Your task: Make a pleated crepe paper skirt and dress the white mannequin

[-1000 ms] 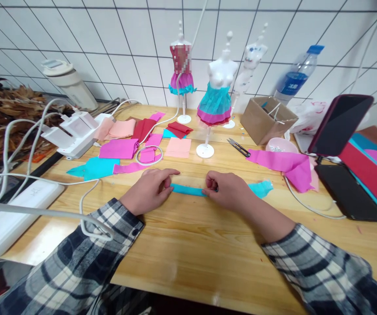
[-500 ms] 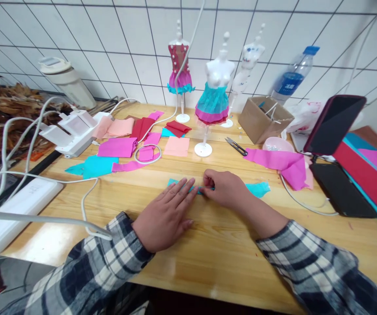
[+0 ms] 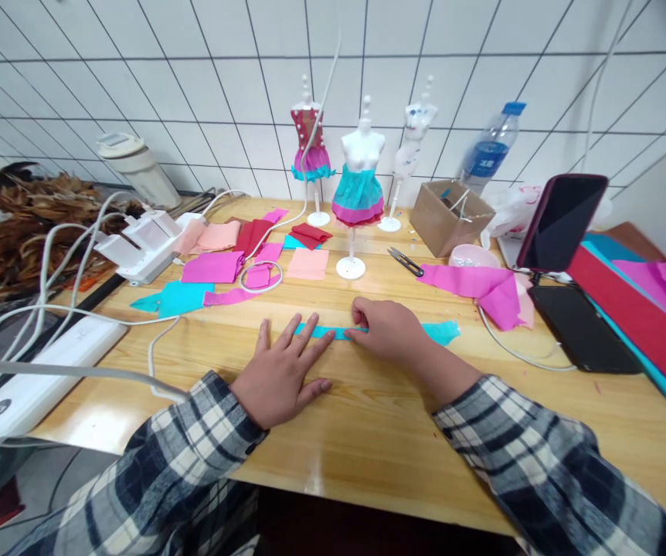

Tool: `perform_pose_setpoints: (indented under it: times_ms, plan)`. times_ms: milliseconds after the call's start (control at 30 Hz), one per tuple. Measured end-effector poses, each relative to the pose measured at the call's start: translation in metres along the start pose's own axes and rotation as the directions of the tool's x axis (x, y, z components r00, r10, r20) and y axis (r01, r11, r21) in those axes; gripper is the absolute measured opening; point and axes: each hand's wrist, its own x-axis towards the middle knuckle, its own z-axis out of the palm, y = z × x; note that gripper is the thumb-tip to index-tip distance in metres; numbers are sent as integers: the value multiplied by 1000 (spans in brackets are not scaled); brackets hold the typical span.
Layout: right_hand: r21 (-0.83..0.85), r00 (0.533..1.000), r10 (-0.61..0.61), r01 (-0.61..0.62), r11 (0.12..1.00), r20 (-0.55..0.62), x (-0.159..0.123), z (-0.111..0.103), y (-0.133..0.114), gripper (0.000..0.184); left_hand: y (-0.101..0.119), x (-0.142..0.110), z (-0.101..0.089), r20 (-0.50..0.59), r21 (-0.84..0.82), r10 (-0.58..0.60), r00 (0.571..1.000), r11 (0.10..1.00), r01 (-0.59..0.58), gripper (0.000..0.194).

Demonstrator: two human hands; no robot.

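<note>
A turquoise crepe-paper strip (image 3: 340, 333) lies crosswise on the wooden table, its right end (image 3: 443, 332) wider and unfolded. My left hand (image 3: 283, 374) rests flat with spread fingers, the fingertips pressing on the strip's left part. Just right of it, my right hand (image 3: 388, 330) is closed, thumb and index finger pinching the strip; the hand hides the middle of it. Beyond the hands stands a white mini mannequin (image 3: 361, 147) in a turquoise, magenta and red ruffled skirt (image 3: 358, 193). Thread snips (image 3: 406, 261) lie to its right.
Folded magenta paper (image 3: 212, 266), peach squares and a looped white cable (image 3: 260, 276) lie at left, near a power strip (image 3: 153, 259) and power bank (image 3: 43, 378). Two more mannequins stand behind. A cardboard box (image 3: 449, 220), propped phone (image 3: 562, 220) and red paper (image 3: 634, 309) are at right.
My left hand's fingers have spread apart and shifted left, so more of the strip shows between the hands. My right hand keeps its pinch. The whole view has shifted slightly.
</note>
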Motion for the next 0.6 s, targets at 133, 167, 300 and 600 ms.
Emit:
perform_pose_setpoints:
  times_ms: [133,167,300,600]
  plan:
    - [6,999,24,-23,1000,-26,-6,-4,7,16,-3,1,0,20,-14,7,1000,1000,-6,71]
    - [8,999,30,-30,1000,-26,-6,-4,10,16,-3,0,0,21,-14,5,1000,1000,-4,71]
    - [15,999,38,-38,999,-23,-6,-3,16,17,-3,-2,3,-23,6,-7,1000,1000,7,70]
    - [83,998,-48,52,995,-51,-24,-16,23,29,-2,48,-54,-167,-10,-50,985,999,49,43]
